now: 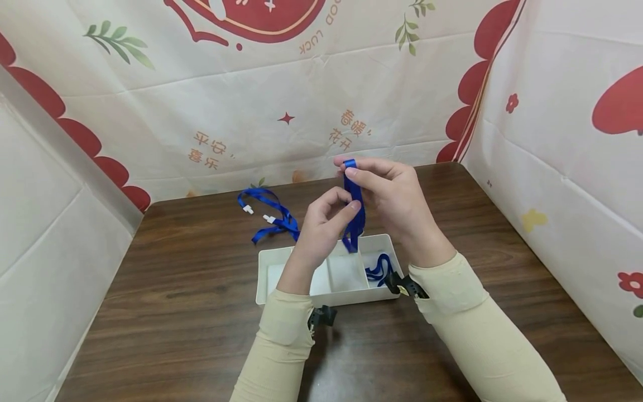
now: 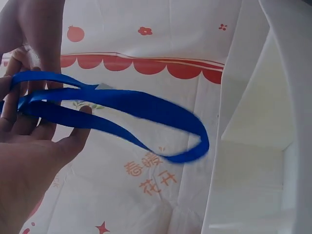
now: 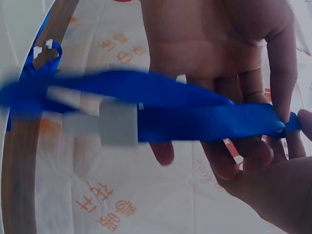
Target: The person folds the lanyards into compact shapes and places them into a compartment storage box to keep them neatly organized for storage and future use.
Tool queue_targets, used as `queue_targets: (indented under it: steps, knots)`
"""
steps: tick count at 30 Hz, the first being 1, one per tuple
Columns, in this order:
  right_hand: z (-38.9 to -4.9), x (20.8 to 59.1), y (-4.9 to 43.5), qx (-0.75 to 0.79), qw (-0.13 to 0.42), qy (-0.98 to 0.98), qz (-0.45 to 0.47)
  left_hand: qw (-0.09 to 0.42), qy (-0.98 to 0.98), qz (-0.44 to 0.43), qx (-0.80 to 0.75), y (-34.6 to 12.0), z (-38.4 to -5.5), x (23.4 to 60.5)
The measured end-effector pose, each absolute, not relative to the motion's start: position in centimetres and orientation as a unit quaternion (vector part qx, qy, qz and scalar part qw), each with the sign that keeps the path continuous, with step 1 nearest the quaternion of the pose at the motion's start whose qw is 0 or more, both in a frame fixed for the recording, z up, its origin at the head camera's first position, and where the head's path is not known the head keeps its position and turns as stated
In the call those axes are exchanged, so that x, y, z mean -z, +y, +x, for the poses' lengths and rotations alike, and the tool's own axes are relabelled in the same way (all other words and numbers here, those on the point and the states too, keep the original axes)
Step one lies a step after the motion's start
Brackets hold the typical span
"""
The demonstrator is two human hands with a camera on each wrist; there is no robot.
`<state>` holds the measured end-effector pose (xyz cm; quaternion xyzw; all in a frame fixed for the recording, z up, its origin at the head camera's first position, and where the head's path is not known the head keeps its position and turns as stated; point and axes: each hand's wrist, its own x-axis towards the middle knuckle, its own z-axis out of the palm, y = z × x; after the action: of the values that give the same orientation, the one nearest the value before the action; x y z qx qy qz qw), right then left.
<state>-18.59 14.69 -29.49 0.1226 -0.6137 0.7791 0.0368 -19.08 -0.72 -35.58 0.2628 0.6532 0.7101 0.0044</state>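
A folded blue lanyard [image 1: 355, 209] hangs upright between both hands, over the back of the white tray. My right hand [image 1: 397, 195] pinches its top fold between thumb and fingers. Lower down, my left hand [image 1: 324, 223] holds the strands between thumb and fingers. In the left wrist view, the lanyard's loop [image 2: 165, 109] droops toward the tray. A pale plastic buckle [image 3: 119, 123] on the band shows in the right wrist view, slightly blurred. Another blue lanyard [image 1: 380, 269] lies coiled in the tray's right compartment.
The divided white tray [image 1: 329, 300] stands on the brown wooden table [image 1: 176, 290]. Behind its left part lie more blue lanyard straps [image 1: 283, 215] with white buckles, loosely spread. A printed cloth [image 1: 251, 100] walls the table's back and sides.
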Motion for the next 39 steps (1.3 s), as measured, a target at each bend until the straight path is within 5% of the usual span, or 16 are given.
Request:
queue_targets:
  steps: [39]
  knots:
    - [-19.0,29.9,14.6,-0.757,0.156,-0.625,0.112,0.001,0.724,0.240,-0.646,-0.3,-19.2,36.6]
